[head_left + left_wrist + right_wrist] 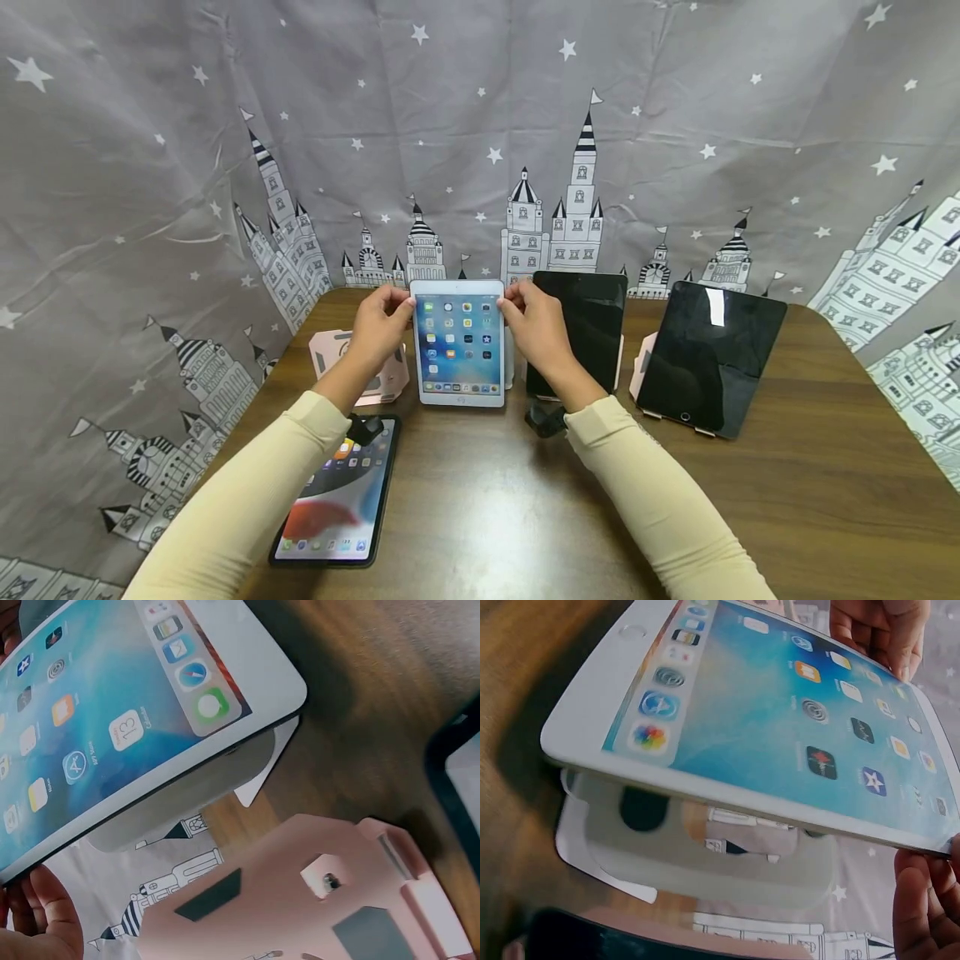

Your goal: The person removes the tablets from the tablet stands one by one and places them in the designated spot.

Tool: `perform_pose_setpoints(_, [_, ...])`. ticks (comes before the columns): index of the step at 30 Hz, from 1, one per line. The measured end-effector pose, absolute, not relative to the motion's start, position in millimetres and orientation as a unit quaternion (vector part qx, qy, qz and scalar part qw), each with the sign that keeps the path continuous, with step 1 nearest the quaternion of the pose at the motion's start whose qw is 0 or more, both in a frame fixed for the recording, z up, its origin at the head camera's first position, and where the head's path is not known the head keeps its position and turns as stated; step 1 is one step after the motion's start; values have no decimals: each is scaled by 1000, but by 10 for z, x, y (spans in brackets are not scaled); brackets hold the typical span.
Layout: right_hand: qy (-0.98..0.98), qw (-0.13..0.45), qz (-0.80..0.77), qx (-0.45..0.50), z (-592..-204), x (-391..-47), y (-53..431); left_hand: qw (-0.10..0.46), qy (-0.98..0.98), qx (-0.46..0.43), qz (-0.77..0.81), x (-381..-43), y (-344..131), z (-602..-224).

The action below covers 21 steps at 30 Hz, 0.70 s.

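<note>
A white tablet (459,346) with a lit home screen stands upright, facing me, in the head view. My left hand (378,323) pinches its upper left edge between thumb and fingers. On the upper right edge, my right hand (542,327) pinches it the same way. A pale grey-white stand (727,874) is close behind the tablet in the right wrist view, with a gap between them along the near side. Beside my left hand is a pink stand (277,892) with dark grey pads and no tablet on it.
A larger tablet (337,508) with a lit screen lies flat at the front left, under my left forearm. To the right, two dark-screened tablets lean on stands: one black tablet (592,333) behind my right wrist, another tablet (708,358) farther right. A patterned grey curtain (480,108) hangs behind the wooden table (480,475).
</note>
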State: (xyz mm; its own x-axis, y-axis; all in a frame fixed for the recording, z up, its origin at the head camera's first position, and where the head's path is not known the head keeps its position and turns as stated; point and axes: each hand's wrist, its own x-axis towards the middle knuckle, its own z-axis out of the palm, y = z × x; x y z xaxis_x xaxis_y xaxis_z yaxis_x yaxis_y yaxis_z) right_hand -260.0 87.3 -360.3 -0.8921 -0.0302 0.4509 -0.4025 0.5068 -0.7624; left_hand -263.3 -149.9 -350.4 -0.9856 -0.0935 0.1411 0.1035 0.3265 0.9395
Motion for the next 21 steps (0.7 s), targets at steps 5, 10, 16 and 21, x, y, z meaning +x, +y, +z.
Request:
perform_pose_setpoints(5, [-843, 177, 490, 136, -3656, -2509, 826, 79, -822, 3, -564, -2555, -1559, -3540])
perform_pose_setpoints(10, [-837, 163, 506, 131, -3698, -2441, 805, 53, -835, -2, -548, -2456, -1613, -3550])
perform_pose_setpoints(16, [-832, 136, 523, 125, -3766, -2382, 802, 34, -834, -7, -551, -2339, -1649, -3556])
perform_pose_setpoints(21, [-826, 119, 539, 118, -3824, -2320, 773, 17, -837, -3, -547, -2269, -1678, -3577])
